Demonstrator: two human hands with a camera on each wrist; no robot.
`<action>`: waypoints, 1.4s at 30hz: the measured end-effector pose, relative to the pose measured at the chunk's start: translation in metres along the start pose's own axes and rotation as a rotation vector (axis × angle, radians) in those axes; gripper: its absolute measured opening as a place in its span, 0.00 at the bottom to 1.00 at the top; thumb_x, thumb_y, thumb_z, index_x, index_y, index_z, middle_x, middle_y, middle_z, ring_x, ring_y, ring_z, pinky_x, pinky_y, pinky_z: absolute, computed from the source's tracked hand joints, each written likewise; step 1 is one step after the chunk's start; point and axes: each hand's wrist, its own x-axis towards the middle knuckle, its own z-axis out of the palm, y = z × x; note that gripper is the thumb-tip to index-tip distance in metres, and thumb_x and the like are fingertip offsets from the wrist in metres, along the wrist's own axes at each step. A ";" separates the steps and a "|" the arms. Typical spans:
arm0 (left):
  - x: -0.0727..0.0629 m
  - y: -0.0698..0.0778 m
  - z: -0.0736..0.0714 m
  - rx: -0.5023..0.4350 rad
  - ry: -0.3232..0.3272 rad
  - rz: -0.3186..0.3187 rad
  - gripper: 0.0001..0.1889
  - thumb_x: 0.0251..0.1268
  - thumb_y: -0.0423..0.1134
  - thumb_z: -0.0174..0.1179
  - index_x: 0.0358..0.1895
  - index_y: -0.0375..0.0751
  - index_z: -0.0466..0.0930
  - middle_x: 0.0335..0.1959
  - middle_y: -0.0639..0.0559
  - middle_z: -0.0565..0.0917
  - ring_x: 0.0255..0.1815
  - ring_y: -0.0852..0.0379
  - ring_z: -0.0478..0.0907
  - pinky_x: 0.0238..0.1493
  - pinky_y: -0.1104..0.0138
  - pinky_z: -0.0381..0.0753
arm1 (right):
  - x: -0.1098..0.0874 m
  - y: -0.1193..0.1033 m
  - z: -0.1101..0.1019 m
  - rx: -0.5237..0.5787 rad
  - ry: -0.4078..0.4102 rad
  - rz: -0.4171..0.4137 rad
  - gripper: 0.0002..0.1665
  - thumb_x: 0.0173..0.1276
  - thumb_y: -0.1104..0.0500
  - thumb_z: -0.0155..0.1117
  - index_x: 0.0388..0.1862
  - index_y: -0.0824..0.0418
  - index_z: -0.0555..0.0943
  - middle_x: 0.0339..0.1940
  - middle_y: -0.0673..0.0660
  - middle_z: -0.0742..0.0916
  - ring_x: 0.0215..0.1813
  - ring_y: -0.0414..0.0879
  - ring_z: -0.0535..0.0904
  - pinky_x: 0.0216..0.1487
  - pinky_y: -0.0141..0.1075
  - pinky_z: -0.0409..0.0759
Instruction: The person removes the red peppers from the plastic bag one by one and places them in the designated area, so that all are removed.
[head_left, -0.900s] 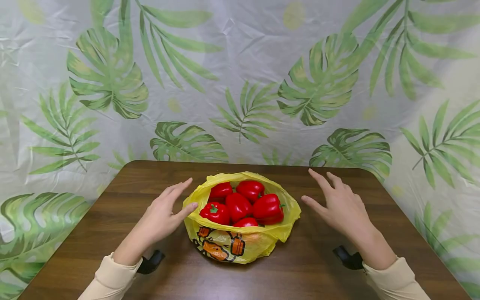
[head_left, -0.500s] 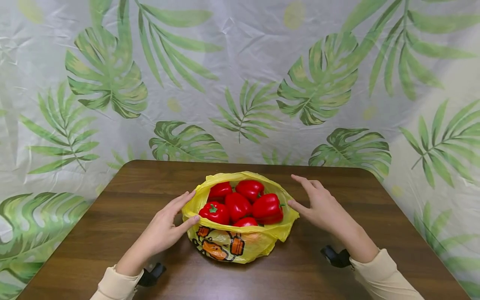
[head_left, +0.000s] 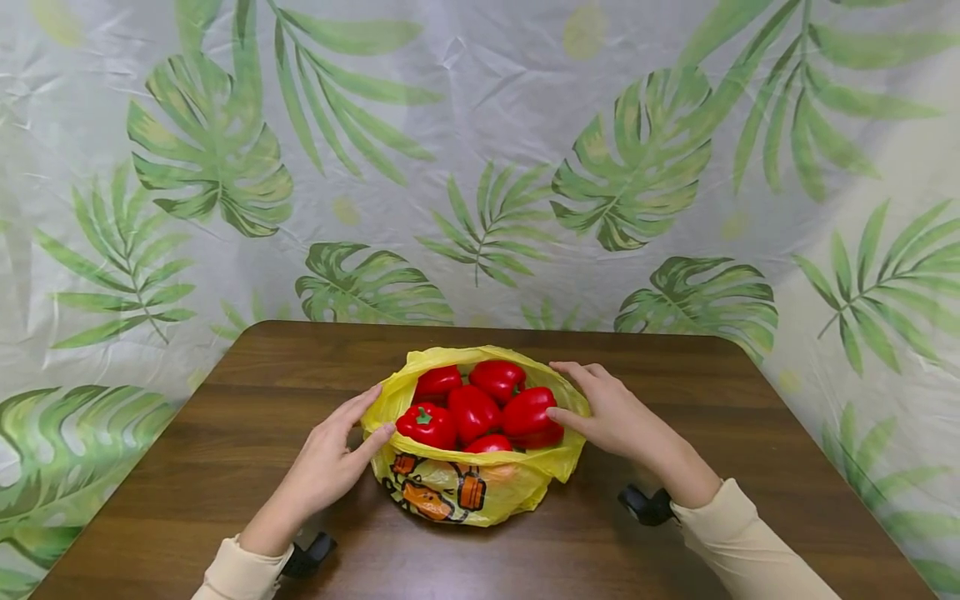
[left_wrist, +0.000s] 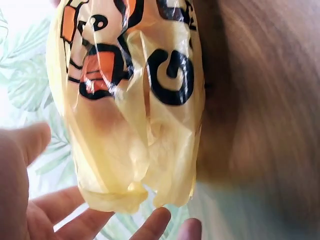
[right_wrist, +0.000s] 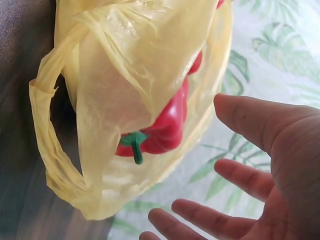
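Observation:
A yellow plastic bag stands on the table with its mouth spread wide. Several red bell peppers fill it, one showing a green stem toward the front left. My left hand is at the bag's left side, thumb and fingers apart near the rim; whether it touches the plastic I cannot tell. Over the right rim reaches my right hand, fingers extended, its thumb overlapping the rightmost pepper in the head view. In the right wrist view, that hand is apart from the bag handle and the pepper.
The dark wooden table has rounded far corners. Behind it hangs a pale cloth printed with green leaves. A black strap mount sits at the left wrist and another black mount at the right.
My right hand has moved left and inward, from well beside the bag to over its right rim. The left hand has come slightly closer to the left rim. The bag and peppers look nearly unmoved.

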 end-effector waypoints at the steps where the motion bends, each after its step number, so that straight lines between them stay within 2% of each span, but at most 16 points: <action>1: 0.000 0.000 0.001 -0.003 0.013 -0.007 0.34 0.80 0.51 0.63 0.82 0.44 0.69 0.79 0.39 0.75 0.69 0.36 0.82 0.67 0.39 0.81 | 0.001 0.000 0.001 0.005 -0.008 0.001 0.41 0.77 0.45 0.70 0.83 0.55 0.69 0.74 0.70 0.78 0.72 0.67 0.76 0.67 0.66 0.80; 6: 0.001 0.000 0.004 -0.001 0.066 -0.035 0.31 0.80 0.49 0.64 0.80 0.43 0.73 0.76 0.39 0.79 0.65 0.37 0.85 0.66 0.40 0.82 | 0.007 0.001 0.008 0.014 -0.042 -0.005 0.40 0.77 0.45 0.71 0.81 0.57 0.71 0.72 0.71 0.79 0.70 0.67 0.78 0.66 0.64 0.81; 12: 0.002 0.000 0.006 0.016 0.072 -0.067 0.35 0.75 0.50 0.69 0.80 0.42 0.73 0.75 0.37 0.79 0.59 0.39 0.88 0.59 0.44 0.86 | 0.011 0.003 0.015 -0.001 -0.061 -0.008 0.40 0.76 0.45 0.72 0.80 0.59 0.72 0.70 0.71 0.80 0.68 0.66 0.79 0.67 0.62 0.81; 17: 0.001 0.000 0.004 0.012 0.047 -0.090 0.40 0.71 0.52 0.73 0.81 0.42 0.71 0.76 0.38 0.78 0.57 0.44 0.89 0.46 0.59 0.89 | 0.013 0.003 0.019 -0.005 -0.074 0.000 0.40 0.75 0.46 0.72 0.80 0.60 0.72 0.68 0.71 0.81 0.63 0.64 0.81 0.64 0.60 0.83; 20: 0.001 0.000 0.002 -0.004 0.017 -0.101 0.42 0.69 0.52 0.74 0.82 0.42 0.69 0.77 0.38 0.77 0.59 0.44 0.89 0.41 0.64 0.89 | 0.014 0.002 0.021 -0.001 -0.082 -0.001 0.40 0.75 0.46 0.72 0.79 0.60 0.72 0.66 0.71 0.82 0.62 0.64 0.81 0.63 0.59 0.84; 26: 0.002 -0.001 0.000 -0.040 -0.042 -0.116 0.46 0.67 0.52 0.77 0.83 0.41 0.66 0.80 0.38 0.73 0.63 0.41 0.87 0.47 0.57 0.92 | 0.015 0.002 0.022 0.021 -0.088 -0.018 0.40 0.75 0.47 0.73 0.78 0.62 0.73 0.63 0.68 0.84 0.63 0.64 0.82 0.64 0.58 0.84; 31: 0.002 -0.001 0.000 -0.067 -0.075 -0.125 0.48 0.65 0.51 0.78 0.84 0.41 0.65 0.81 0.38 0.71 0.64 0.40 0.85 0.49 0.55 0.92 | 0.015 0.003 0.024 0.044 -0.104 -0.025 0.40 0.74 0.48 0.74 0.78 0.62 0.73 0.61 0.65 0.85 0.61 0.61 0.83 0.61 0.54 0.86; 42: 0.000 -0.002 0.000 -0.069 -0.074 -0.103 0.48 0.64 0.51 0.79 0.84 0.42 0.66 0.81 0.36 0.71 0.64 0.39 0.85 0.48 0.54 0.93 | 0.017 0.006 0.026 0.059 -0.122 -0.026 0.41 0.71 0.50 0.78 0.76 0.61 0.73 0.62 0.65 0.85 0.63 0.62 0.83 0.62 0.55 0.86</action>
